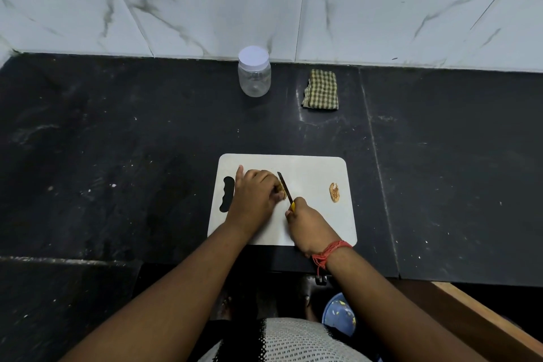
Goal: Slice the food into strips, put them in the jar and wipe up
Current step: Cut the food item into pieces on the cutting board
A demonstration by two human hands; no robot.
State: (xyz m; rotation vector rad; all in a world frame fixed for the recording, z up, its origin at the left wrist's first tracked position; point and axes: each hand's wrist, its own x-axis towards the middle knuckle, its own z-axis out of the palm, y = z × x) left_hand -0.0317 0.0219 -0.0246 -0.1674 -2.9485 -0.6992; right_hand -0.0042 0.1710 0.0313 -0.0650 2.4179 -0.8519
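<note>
A white cutting board (317, 173) lies on the black counter in front of me. My left hand (254, 195) presses down on a brownish piece of food (282, 187), mostly hidden under the fingers. My right hand (308, 225) grips a knife (285, 186) with a yellow handle, its dark blade resting against the food's right side. One cut slice (334, 192) lies alone near the board's right edge. A clear plastic jar (254, 72) with its white lid on stands at the back by the wall. A folded green checked cloth (321, 89) lies to the right of the jar.
The black stone counter (117, 141) stretches wide on both sides of the board, backed by a marble-tiled wall (382, 3). Its front edge drops off just below the board. A blue bin (339, 314) sits on the floor below, and a wooden edge (482, 317) runs at lower right.
</note>
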